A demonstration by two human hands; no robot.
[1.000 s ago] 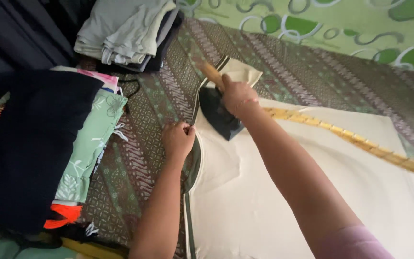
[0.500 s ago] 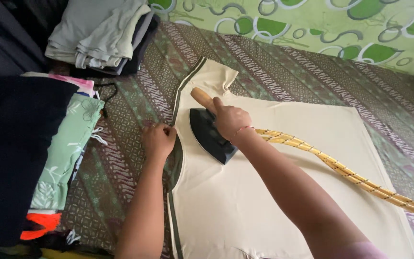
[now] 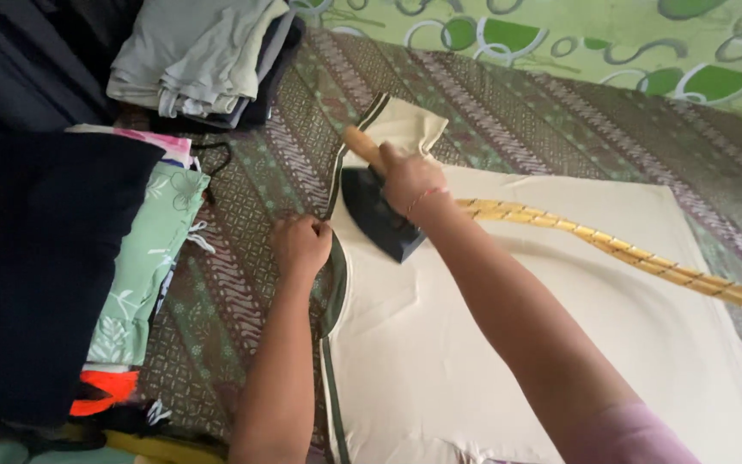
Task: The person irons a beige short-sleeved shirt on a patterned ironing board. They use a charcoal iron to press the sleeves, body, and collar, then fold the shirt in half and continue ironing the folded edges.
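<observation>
folded clothes pile (image 3: 191,56), dark garment (image 3: 40,266), pale green cloth (image 3: 152,258), patterned cover (image 3: 560,120).

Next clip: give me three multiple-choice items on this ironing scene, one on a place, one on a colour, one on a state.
1. Where does the iron sit?
A. on the cream garment
B. on the folded pile
C. on the bare patterned cloth

2. What colour is the iron's cord?
A. red
B. yellow-gold
C. blue

3. What is the left hand doing?
A. hanging free in the air
B. gripping the iron's handle
C. pressing on the garment's dark-trimmed edge

Answers: 1 A, the sole lies on cream fabric; 2 B, a yellow braided cord trails right; 3 C, its knuckles rest on the trim while the right hand grips the handle.
</observation>
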